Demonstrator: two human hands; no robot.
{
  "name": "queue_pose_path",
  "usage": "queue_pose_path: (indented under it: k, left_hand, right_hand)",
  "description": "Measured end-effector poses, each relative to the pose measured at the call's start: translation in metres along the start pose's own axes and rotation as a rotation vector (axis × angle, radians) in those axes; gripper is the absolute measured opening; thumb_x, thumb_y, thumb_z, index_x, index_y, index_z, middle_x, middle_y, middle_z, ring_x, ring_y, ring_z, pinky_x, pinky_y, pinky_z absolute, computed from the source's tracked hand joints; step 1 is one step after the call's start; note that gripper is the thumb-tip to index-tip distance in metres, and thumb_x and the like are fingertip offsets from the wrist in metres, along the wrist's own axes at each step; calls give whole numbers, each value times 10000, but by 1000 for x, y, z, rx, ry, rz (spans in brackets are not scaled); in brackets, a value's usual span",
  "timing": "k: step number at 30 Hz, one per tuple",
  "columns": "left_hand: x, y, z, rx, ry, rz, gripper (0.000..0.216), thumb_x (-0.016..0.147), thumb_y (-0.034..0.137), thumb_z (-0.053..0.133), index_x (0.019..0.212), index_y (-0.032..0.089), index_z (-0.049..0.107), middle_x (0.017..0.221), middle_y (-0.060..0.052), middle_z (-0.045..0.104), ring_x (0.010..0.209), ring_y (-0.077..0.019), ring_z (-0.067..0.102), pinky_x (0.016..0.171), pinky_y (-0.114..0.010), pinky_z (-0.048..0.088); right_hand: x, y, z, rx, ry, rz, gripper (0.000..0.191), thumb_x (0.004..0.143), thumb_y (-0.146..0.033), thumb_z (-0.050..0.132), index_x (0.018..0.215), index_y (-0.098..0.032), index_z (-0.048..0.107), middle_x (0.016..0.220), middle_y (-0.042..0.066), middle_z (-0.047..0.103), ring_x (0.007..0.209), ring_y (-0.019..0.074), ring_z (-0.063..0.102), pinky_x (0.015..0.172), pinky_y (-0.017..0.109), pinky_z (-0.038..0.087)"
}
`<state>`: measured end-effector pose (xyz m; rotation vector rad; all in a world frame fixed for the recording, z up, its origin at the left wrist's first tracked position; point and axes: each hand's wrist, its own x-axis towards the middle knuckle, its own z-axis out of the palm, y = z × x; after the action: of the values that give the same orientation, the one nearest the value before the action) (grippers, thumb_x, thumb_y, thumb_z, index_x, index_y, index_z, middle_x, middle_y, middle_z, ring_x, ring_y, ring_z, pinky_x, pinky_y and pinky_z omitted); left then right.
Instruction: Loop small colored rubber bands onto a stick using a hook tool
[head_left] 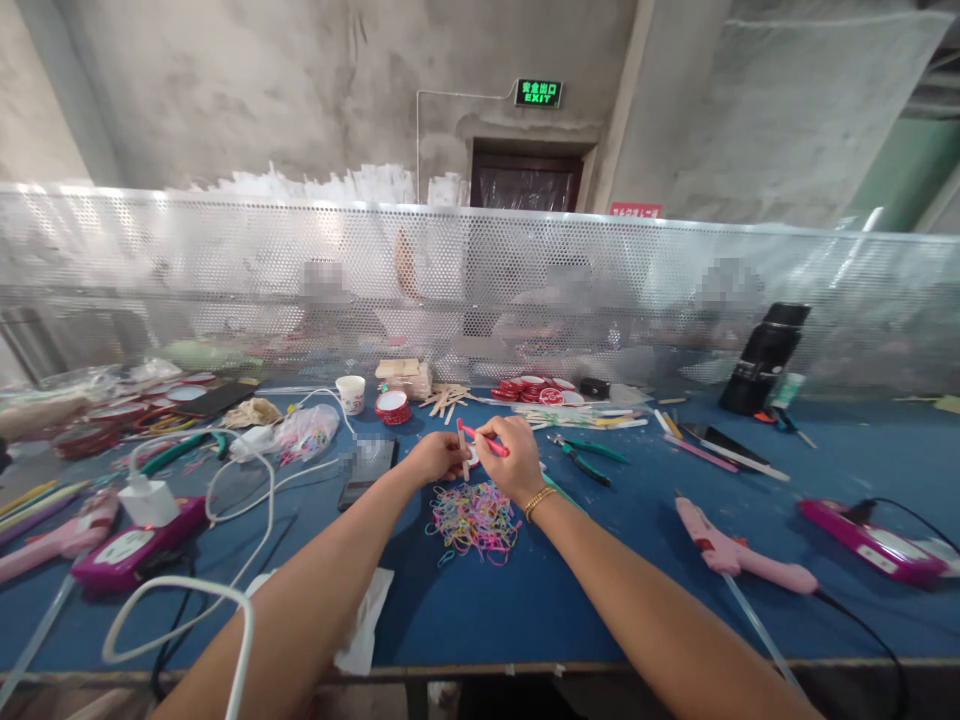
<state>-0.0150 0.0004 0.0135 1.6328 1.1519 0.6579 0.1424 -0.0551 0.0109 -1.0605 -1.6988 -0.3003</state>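
Note:
My left hand [439, 458] is closed, pinching a flat wooden craft stick [464, 462] that stands roughly upright. In my right hand [515, 462], a slim pink pen-like stick [491, 443] points left, its tip at the top of the craft stick. Whether the two touch, I cannot tell. Partly hidden between the hands is a small round white piece. Just below them lies a loose heap of small colourful loops [476, 522].
Pink glue guns [739, 555] lie at both sides, with white cables [251, 600] at left. Pliers [581, 458] rest right of my hands, a phone [371, 470] left. Behind are red-rimmed discs [392, 405], a paper cup [350, 394], a black bottle [765, 358] and a perforated metal screen [420, 280].

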Motion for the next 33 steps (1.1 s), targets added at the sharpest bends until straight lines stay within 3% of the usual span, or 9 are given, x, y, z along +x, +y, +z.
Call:
queue_pose_path:
  k: [6, 19, 33]
  left_hand:
    - [-1, 1, 0, 8, 2, -13, 328, 700, 410, 779, 758, 151, 586, 551, 37, 606, 483, -76, 573, 494, -169, 456]
    - [-3, 5, 2, 10, 22, -20, 213, 755, 290, 739, 764, 142, 587, 551, 26, 602, 477, -81, 570, 480, -173, 447]
    - [-4, 5, 1, 13, 5, -3, 332, 683, 404, 787, 766, 145, 596, 554, 26, 603, 473, -81, 561, 483, -179, 442]
  right_hand:
    - [0, 0, 0, -8, -8, 4, 123, 845, -220, 566, 721, -220, 568, 660, -13, 594, 692, 161, 531, 789, 316, 370]
    - [1, 2, 0, 5, 12, 19, 112, 840, -213, 574, 730, -222, 561, 663, -13, 595, 692, 165, 534, 793, 320, 373]
    - [1, 2, -1, 13, 29, 26, 122, 845, -220, 561, 723, -210, 565, 662, -13, 586, 692, 155, 520, 779, 301, 367]
